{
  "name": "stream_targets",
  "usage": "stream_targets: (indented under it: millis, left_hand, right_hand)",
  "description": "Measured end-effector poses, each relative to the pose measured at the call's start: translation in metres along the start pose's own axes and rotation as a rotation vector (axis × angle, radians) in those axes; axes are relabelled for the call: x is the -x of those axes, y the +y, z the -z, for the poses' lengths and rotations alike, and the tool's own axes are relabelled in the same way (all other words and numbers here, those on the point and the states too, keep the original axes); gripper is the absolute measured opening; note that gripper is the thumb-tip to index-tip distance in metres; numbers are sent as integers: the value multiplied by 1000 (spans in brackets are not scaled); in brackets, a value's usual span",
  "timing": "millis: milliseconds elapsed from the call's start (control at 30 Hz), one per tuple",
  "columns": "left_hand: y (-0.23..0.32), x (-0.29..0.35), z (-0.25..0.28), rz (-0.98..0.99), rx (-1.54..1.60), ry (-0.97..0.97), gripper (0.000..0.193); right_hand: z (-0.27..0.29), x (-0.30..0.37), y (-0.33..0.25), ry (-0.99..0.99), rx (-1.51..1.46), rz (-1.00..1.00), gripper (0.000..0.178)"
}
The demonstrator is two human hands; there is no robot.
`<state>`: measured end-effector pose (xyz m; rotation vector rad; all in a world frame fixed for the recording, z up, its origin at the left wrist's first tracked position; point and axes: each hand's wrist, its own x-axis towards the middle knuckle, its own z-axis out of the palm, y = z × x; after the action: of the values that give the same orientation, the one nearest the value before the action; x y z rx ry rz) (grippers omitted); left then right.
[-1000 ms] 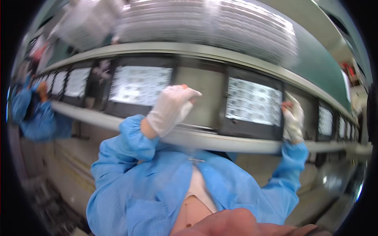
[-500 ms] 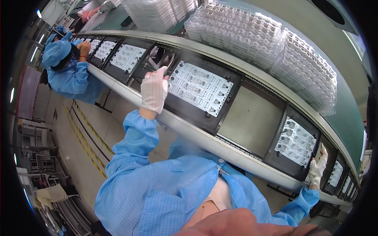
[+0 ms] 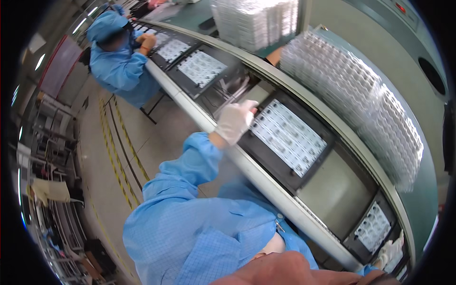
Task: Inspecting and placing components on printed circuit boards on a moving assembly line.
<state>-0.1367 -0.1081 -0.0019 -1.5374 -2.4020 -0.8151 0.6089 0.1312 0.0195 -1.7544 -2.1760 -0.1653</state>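
Note:
My left hand [image 3: 235,124], in a white glove with bare fingertips showing, reaches over the line's near rail. Its partly bent fingers are at the left edge of a black carrier [image 3: 247,142] and do not wrap round it. A white circuit board panel [image 3: 289,135] with several rows of small parts lies in that carrier. Far to the right, my right hand [image 3: 392,254], also white-gloved, has its fingers stretched out beside another black carrier [image 3: 354,244]. That one bears a white circuit board panel [image 3: 374,227] too. The right forearm is mostly out of view.
A bare metal stretch [image 3: 332,190] lies between the two carriers. Beyond the line, stacked clear plastic trays [image 3: 351,90] stand on a green bench [image 3: 420,209]. At the far left a co-worker in blue [image 3: 116,61] leans over more carriers. The pale near rail [image 3: 270,180] runs along my body.
My view has turned, so the line sits lower and further right in the picture. My left hand stays by the same carrier's left edge; the gap on that carrier's left looks wider.

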Motion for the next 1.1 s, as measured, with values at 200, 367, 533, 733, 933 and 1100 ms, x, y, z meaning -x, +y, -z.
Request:
stream_targets:
  millis: [200, 367, 533, 733, 933, 1100]
  left_hand:
    - [36, 10, -2, -203, 153, -13, 21]
    - [64, 0, -9, -358, 60, -91, 28]
    - [110, -13, 16, -553, 87, -44, 50]
    - [163, -12, 23, -1099, 362, 164, 59]
    - [188, -9, -13, -1240, 412, -204, 62]
    - [185, -48, -4, -1244, 425, -372, 60]
  right_hand:
    - [34, -19, -128, -30, -254, -125, 64]
    - [19, 0, -271, -108, -755, 139, 47]
    - [16, 21, -354, -806, -1263, 35, 74]
    - [19, 42, -402, -1229, -1396, 105, 79]
    - [30, 49, -421, -1473, -1410, 186, 56]
    - [15, 16, -430, -1425, -1186, 389, 45]
